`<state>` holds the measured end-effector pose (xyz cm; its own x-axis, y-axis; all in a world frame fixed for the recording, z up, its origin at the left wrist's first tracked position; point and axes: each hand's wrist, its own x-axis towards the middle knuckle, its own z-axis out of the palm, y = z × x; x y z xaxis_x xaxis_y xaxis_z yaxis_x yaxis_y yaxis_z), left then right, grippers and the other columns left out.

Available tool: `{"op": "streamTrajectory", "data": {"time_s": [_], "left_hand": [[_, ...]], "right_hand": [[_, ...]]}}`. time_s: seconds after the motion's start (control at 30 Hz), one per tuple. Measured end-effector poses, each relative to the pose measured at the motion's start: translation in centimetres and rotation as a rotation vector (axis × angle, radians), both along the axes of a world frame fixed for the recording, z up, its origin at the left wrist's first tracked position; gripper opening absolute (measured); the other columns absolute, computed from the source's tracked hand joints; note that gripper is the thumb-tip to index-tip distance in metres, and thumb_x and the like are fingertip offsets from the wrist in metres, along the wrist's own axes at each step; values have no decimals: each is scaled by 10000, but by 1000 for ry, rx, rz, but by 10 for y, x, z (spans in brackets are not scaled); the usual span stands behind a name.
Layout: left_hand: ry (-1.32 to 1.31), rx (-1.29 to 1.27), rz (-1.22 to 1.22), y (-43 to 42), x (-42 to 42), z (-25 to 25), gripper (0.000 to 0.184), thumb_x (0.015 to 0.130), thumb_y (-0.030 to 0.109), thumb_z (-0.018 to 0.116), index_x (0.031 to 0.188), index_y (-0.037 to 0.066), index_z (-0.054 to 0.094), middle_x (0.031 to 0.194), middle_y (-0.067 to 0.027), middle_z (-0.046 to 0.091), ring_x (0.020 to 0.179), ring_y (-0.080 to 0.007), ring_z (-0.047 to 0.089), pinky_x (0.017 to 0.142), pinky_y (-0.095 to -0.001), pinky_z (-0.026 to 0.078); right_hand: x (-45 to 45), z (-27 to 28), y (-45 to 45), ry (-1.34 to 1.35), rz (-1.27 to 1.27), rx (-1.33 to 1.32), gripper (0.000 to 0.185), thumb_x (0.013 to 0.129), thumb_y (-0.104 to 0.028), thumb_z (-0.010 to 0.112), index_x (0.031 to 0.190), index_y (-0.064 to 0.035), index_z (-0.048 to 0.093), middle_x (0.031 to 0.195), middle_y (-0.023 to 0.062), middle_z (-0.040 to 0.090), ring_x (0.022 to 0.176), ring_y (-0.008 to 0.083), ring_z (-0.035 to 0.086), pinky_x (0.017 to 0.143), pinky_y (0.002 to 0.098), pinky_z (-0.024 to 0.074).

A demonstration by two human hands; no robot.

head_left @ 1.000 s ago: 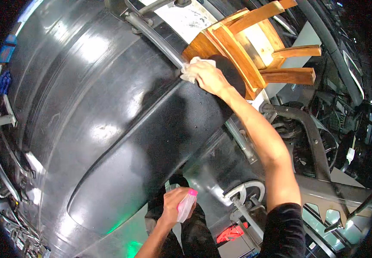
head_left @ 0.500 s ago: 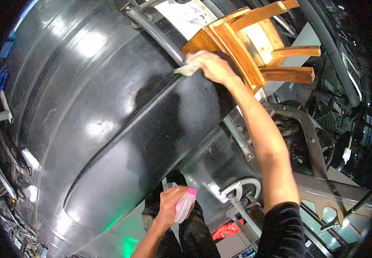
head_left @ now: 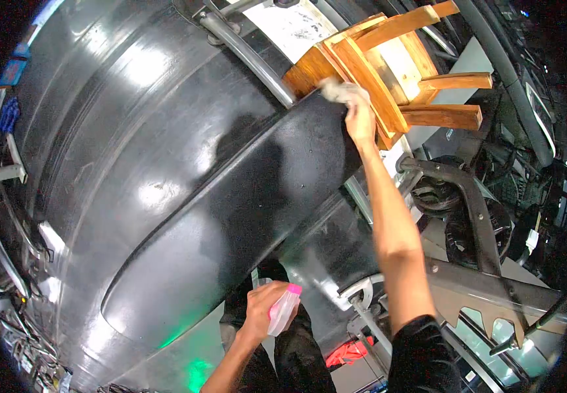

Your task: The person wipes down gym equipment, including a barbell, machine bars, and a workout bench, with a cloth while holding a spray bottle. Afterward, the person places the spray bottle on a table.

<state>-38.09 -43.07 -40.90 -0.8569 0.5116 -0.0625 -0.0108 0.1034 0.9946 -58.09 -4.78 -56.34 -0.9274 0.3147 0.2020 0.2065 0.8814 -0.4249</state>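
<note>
My left hand (head_left: 260, 311) is wrapped round a translucent spray bottle (head_left: 285, 311) with a pink collar, held low in front of my legs. Up at the far end of a long, glossy black panel (head_left: 231, 203), my right hand (head_left: 360, 118) grips a pale cloth (head_left: 344, 92). The cloth lies against or just over the panel's end, beside a wooden stool (head_left: 378, 82) tipped on its side; motion blurs it, so contact is hard to tell. A few small droplets dot the panel near its middle.
A large curved black surface (head_left: 119, 131) spreads left of the panel. Metal bars (head_left: 251, 59) cross near the stool. Dark machine frames (head_left: 473, 209) stand at right. A red cloth (head_left: 349, 352) lies below, near a bent metal handle (head_left: 362, 286).
My right hand has swept the cloth to the right, from the panel's upper edge to its end by the stool. My left hand keeps hold of the spray bottle, almost unmoved.
</note>
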Motion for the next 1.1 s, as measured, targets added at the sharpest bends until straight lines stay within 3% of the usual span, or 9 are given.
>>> {"op": "streamTrajectory", "data": {"time_s": [0.03, 0.2, 0.27, 0.37, 0.53, 0.73, 0.8, 0.9, 1.1], "left_hand": [[2, 2, 1, 1, -1, 1, 245, 665, -1, 731, 894, 6, 643, 825, -131, 660, 687, -285, 654, 631, -337, 520], [-103, 30, 87, 4, 3, 4, 231, 683, -19, 716, 900, 15, 645, 815, -115, 653, 688, -268, 650, 626, -321, 517], [-108, 46, 94, 6, 0, 8, 230, 683, -22, 714, 899, 18, 645, 820, -113, 654, 693, -265, 650, 625, -317, 517], [-116, 40, 83, 1, -2, 10, 198, 712, -20, 692, 896, 30, 636, 836, -102, 664, 711, -250, 651, 647, -314, 515], [-98, 15, 87, -15, -2, 8, 242, 670, -30, 712, 896, 30, 650, 822, -115, 658, 705, -273, 654, 644, -329, 523], [-100, -20, 43, -25, 4, 7, 256, 665, -20, 715, 909, 22, 648, 817, -120, 657, 705, -279, 654, 647, -336, 522], [-107, -5, 36, -26, 8, 6, 248, 669, -18, 715, 904, 20, 646, 813, -121, 656, 700, -279, 653, 640, -336, 521], [-103, 17, 13, -27, 15, 5, 231, 677, -15, 715, 893, 16, 641, 806, -121, 654, 689, -278, 652, 624, -336, 518], [-164, 33, -14, -22, 20, 8, 164, 724, -3, 681, 880, 37, 648, 836, -94, 674, 708, -247, 649, 650, -325, 517]], "right_hand": [[5, 3, -15, -38, -287, -24, 206, 917, -121, 496, 1078, -71, 614, 1136, 200, 606, 1020, 426, 578, 882, 466, 471], [62, 6, -69, 92, 394, -171, 262, 792, 17, 608, 1024, -94, 652, 1157, 135, 622, 1194, 324, 520, 1035, 416, 404], [69, 36, -53, -113, 557, 4, 281, 757, 34, 623, 993, -115, 660, 1221, 48, 616, 1242, 286, 499, 1040, 381, 420], [57, 35, -25, -117, 468, 130, 296, 779, 24, 583, 1024, -131, 643, 1227, 50, 611, 1194, 256, 538, 971, 349, 473], [56, 9, -79, 38, -153, 114, 264, 871, -35, 548, 1107, -94, 650, 1225, 162, 599, 1190, 347, 525, 1009, 423, 427], [113, 44, -69, -149, 592, 98, 391, 709, 22, 599, 1054, -147, 673, 1134, 64, 649, 1166, 266, 558, 1002, 376, 456], [106, 37, -33, -430, 236, -312, 356, 776, 18, 566, 1085, -135, 655, 1127, 116, 636, 1124, 315, 561, 974, 400, 455], [85, 7, -4, 31, -135, 83, 218, 887, -21, 517, 1071, -55, 630, 1106, 185, 621, 1079, 390, 550, 950, 452, 428], [162, 13, -117, 74, 212, -7, 256, 788, 13, 578, 1017, -71, 657, 1131, 140, 633, 1162, 357, 535, 1031, 406, 409]]}}
